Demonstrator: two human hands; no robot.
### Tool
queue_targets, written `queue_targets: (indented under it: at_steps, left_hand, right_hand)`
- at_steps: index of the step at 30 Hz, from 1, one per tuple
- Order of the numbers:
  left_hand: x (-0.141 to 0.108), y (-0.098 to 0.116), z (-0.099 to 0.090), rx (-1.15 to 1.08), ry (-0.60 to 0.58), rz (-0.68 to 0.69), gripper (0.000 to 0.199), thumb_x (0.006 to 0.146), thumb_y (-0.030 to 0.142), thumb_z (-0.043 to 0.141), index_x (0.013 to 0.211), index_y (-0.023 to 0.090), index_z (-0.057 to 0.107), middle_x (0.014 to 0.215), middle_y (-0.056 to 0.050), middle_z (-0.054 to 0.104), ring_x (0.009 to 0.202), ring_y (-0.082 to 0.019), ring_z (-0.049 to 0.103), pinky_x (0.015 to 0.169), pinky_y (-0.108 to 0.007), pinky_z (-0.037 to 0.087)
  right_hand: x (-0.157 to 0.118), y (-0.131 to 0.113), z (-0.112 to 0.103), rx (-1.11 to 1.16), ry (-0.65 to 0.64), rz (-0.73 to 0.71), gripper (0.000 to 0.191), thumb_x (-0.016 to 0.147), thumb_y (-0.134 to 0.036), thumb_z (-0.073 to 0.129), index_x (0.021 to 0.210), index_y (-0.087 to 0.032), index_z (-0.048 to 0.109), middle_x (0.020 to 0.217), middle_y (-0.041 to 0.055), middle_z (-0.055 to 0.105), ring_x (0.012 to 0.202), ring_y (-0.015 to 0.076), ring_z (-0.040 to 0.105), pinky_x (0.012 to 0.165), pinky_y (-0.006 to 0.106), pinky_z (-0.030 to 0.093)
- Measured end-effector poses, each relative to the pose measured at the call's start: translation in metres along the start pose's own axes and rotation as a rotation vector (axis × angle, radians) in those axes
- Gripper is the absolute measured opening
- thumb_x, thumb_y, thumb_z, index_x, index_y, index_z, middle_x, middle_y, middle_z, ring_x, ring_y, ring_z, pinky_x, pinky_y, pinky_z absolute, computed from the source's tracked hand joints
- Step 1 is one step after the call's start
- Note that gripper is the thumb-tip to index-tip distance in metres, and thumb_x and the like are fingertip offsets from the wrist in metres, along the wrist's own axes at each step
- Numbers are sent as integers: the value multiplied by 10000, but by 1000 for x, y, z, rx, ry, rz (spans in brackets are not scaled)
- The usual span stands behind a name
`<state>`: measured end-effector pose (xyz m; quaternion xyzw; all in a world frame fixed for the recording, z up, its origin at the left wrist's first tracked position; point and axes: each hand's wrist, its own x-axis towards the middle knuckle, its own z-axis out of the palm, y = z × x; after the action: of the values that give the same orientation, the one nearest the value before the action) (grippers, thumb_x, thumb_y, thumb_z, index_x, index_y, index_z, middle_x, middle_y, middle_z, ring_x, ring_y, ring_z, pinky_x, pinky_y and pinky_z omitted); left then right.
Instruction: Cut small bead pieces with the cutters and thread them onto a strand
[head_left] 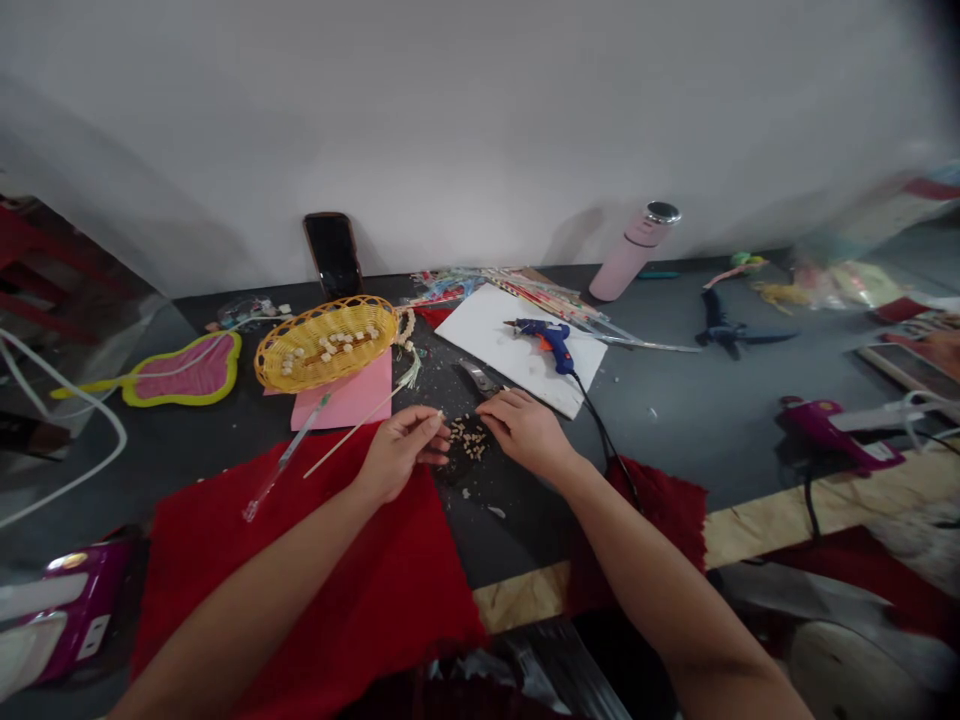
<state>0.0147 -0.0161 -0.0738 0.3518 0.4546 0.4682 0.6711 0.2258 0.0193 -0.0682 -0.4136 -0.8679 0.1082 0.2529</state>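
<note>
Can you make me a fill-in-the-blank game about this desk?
1. The glue gun on the white board is mainly ____.
2. The oval basket is coloured ____.
3. The body of the bottle is ____.
4. The pile of small pieces lies ____ the left hand and the right hand.

Missing words: blue; yellow; pink; between.

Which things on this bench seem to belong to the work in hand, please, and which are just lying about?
Likely in the work, by their nearness to the hands:
- small tan pieces
- metal-bladed tool
- blue glue gun
- yellow wicker basket with pale pieces

Probably just lying about:
- pink flask
- phone by the wall
</note>
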Motion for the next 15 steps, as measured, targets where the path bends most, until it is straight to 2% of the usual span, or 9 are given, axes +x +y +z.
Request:
queue_targets:
  at_steps: [9, 15]
  left_hand:
    - [0, 3, 1, -48, 69, -2, 293, 708, 381, 699, 878, 165, 599, 718, 0, 627, 581, -84, 578, 499, -207, 541]
    - [1, 3, 1, -46, 62, 4, 267, 726, 368, 685, 876, 166, 597, 720, 5, 625, 579, -77, 570, 498, -205, 540]
  right_hand:
    - [1, -3, -2, -120, -105, -52, 195, 890, -187, 500, 963, -228, 676, 879, 65, 650, 885, 208, 513, 809, 340, 410]
    - [1, -8, 0, -198, -119, -38, 163, 882, -223, 537, 957, -246, 679, 870, 59, 650, 888, 215, 499, 743, 335, 382]
